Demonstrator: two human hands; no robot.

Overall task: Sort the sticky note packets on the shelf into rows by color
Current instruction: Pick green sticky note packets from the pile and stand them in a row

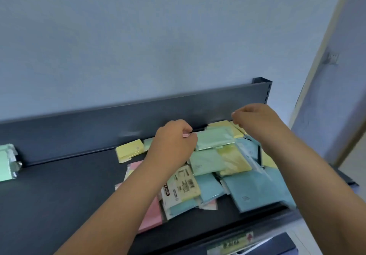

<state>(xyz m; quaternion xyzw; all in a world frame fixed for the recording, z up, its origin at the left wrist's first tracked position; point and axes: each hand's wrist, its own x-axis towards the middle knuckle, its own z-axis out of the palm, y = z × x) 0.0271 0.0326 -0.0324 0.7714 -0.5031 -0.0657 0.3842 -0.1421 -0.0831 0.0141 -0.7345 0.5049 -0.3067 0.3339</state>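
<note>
A dark shelf (59, 185) with a raised back panel holds a loose pile of sticky note packets (227, 175) right of its middle, colours mixed and overlapping. The left hand (174, 142) sits at the pile's 10 o'clock edge, fingers curled, and seems to pinch the left end of the top green packet (213, 139), though the blur makes the grip hard to confirm. The right hand (255, 120) hangs over the pile's 1 o'clock corner above a yellow packet (221, 124) against the back panel; its fingers are curled, but I cannot tell whether they hold anything. Blue packets (251, 191) lie at 5 o'clock by the shelf's front lip, a pink packet (152, 213) at 7 o'clock under the left forearm, and a packet turned label-side up (180, 187) between them. A lone yellow packet (129, 150) lies at 9 o'clock, just beside the pile. Well apart, at the shelf's far left, is a stack of green packets (6, 161).
</note>
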